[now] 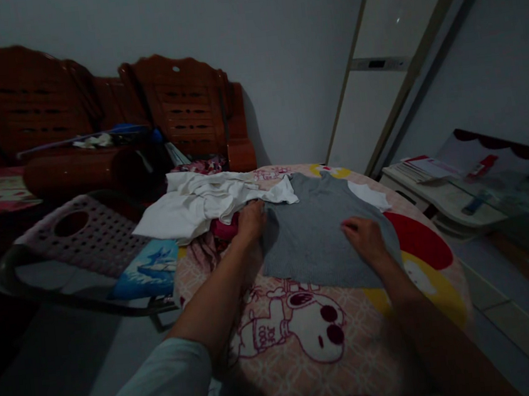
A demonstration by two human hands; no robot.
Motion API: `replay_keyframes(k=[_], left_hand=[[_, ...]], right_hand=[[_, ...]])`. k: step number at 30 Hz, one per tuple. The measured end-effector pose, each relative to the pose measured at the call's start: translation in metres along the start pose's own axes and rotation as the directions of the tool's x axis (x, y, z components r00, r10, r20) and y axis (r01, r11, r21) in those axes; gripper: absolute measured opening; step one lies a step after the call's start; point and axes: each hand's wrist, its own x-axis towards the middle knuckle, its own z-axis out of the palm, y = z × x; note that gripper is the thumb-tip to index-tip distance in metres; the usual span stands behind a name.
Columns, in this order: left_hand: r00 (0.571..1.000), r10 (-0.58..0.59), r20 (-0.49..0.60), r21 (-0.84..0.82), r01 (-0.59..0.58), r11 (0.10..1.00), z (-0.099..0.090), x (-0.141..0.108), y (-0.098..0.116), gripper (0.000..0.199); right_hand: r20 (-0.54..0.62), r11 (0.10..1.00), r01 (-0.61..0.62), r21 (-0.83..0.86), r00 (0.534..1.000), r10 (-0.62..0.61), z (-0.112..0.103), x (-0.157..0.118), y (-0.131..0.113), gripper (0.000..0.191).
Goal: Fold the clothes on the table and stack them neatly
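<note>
Lying flat, the gray top (311, 237) runs hem (320, 276) near, neckline (307, 181) pointing away.

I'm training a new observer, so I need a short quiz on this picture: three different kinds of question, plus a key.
1. True or false: the gray top lies spread out on the printed tablecloth.

2. Multiple choice: what is the main colour of the big heap of clothes nearest the left hand?
A) White
B) Green
C) Black

3. Fill in the blank: of the person's two hands, the ____ hand is nearer the wooden seats.

Key: 1. True. 2. A. 3. left.
</note>
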Motion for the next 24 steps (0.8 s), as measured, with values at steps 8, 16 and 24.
replay_keyframes(k=[8,16,24], left_hand=[[0.99,-0.094,0.106,0.127,0.08,0.989,0.002,0.0,-0.007,0.035],[0.989,-0.086,0.118,0.016,0.085,0.996,0.009,0.004,-0.01,0.051],[0.995,-0.035,0.097,-0.143,0.049,0.988,-0.009,0.009,-0.013,0.049]], right_hand=[[0.221,0.747,0.616,0.251,0.715,-0.663,0.053,-0.046,-0.088,0.02],[0.306,0.699,0.704,-0.127,0.698,-0.648,0.085,-0.063,-0.101,0.013],[0.048,0.787,0.555,0.268,0.809,-0.586,0.083,-0.05,-0.092,0.021]])
